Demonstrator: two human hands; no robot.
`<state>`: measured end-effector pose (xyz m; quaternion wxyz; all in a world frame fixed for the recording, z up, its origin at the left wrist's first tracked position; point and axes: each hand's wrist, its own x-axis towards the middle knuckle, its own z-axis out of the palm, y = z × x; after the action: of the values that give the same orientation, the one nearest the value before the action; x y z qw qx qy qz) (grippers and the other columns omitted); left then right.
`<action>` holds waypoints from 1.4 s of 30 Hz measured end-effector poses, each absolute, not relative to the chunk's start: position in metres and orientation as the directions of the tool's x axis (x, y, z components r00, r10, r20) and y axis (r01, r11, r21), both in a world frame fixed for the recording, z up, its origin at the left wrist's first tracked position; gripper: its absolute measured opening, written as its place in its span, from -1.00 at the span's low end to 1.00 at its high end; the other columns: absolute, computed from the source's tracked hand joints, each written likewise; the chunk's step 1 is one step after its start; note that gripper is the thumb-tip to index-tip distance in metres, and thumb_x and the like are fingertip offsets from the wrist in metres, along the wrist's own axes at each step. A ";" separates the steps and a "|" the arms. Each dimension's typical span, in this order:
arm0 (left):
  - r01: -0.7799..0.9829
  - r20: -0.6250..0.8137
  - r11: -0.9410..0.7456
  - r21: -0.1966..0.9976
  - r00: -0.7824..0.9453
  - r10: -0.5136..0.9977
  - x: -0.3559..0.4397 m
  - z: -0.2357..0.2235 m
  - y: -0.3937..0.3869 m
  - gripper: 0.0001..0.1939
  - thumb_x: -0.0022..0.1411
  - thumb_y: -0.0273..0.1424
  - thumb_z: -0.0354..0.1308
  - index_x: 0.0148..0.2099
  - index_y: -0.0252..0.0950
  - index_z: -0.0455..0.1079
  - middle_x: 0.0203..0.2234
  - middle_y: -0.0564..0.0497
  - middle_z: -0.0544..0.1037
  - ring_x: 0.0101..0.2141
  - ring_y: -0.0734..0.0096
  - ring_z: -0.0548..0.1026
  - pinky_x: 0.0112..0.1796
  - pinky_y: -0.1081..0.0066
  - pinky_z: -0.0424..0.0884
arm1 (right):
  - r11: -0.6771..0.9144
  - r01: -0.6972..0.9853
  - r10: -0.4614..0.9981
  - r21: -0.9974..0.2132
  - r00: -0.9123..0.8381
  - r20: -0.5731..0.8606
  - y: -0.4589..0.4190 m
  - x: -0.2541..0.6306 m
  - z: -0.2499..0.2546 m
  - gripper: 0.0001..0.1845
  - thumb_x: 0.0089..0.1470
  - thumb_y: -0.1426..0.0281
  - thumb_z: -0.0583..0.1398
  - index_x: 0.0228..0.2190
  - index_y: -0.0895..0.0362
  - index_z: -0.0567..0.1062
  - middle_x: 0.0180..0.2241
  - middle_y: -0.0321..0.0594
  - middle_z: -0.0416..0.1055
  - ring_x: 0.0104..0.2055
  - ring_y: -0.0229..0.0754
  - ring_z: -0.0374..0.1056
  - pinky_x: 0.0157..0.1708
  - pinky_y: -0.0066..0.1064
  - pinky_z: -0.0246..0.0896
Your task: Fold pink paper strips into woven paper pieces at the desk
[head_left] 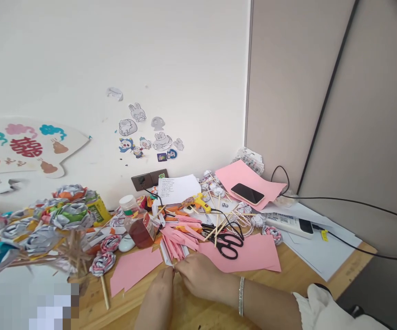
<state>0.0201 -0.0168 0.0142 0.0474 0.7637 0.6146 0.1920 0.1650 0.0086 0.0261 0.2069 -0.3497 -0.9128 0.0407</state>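
Both hands meet low in the picture over the wooden table [297, 275]. My left hand [159, 295] and my right hand [200, 277] pinch together at their fingertips on a small pale strip of paper [174, 266] that I can barely make out. A silver bracelet [241, 295] circles my right wrist. Just beyond the fingers lies a heap of pink paper strips [177, 236]. A pink sheet [134, 268] lies to the left, another pink sheet [256, 254] to the right with black scissors [229, 245] on its edge.
A bunch of paper flowers on sticks [40, 224] fills the left. Behind are a bottle [138, 224], a yellow glue gun [200, 201], wooden skewers, a phone [248, 193] on pink paper, a power strip [289, 224] and cables. The wall carries stickers.
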 end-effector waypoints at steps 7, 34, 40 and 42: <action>0.900 0.194 -0.242 0.363 0.181 0.964 0.030 0.024 -0.021 -0.70 -0.02 -0.68 -0.21 -0.36 -0.33 0.29 -0.41 -0.15 0.51 -0.35 0.31 0.46 -0.29 0.34 0.32 | 0.759 0.630 0.646 -0.164 -0.696 0.315 0.005 0.161 0.026 -0.83 -0.15 0.59 0.02 -0.43 0.26 0.35 -0.46 -0.10 0.38 -0.42 -0.17 0.25 -0.42 -0.41 0.07; 0.664 0.240 -0.271 0.697 0.140 0.961 0.030 0.024 -0.010 -0.79 -0.04 -0.57 -0.16 -0.48 -0.29 0.29 -0.55 -0.04 0.50 -0.48 0.29 0.43 -0.41 0.34 0.34 | 0.866 0.499 0.446 0.030 -0.797 0.408 0.010 0.159 0.016 -0.78 0.01 0.60 -0.06 -0.33 0.30 0.34 -0.42 -0.07 0.36 -0.38 -0.16 0.23 -0.40 -0.39 0.09; 0.630 0.253 -0.197 0.751 0.001 0.967 0.019 0.034 -0.006 -0.79 0.06 -0.33 -0.10 -0.56 -0.24 0.23 -0.69 0.12 0.34 -0.58 0.35 0.34 -0.51 0.43 0.25 | 0.627 0.520 0.774 -0.580 -0.497 0.392 0.015 0.169 0.027 -0.78 0.03 0.52 -0.05 -0.42 0.17 0.38 -0.48 -0.24 0.36 -0.43 -0.28 0.23 -0.44 -0.50 0.07; 0.611 0.238 -0.176 0.772 -0.021 0.971 0.014 0.034 -0.004 -0.78 0.05 -0.30 -0.06 -0.56 -0.25 0.24 -0.70 0.15 0.32 -0.58 0.37 0.33 -0.52 0.45 0.24 | 0.501 0.405 0.841 -0.764 -0.436 0.320 0.019 0.171 0.028 -0.75 0.07 0.45 -0.07 -0.45 0.17 0.38 -0.55 -0.29 0.31 -0.52 -0.33 0.19 -0.52 -0.54 0.06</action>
<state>0.0144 -0.0043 0.0340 0.2310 0.6603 0.5990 0.3897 0.1709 0.0192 0.0282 0.3556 -0.3943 -0.7901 0.3063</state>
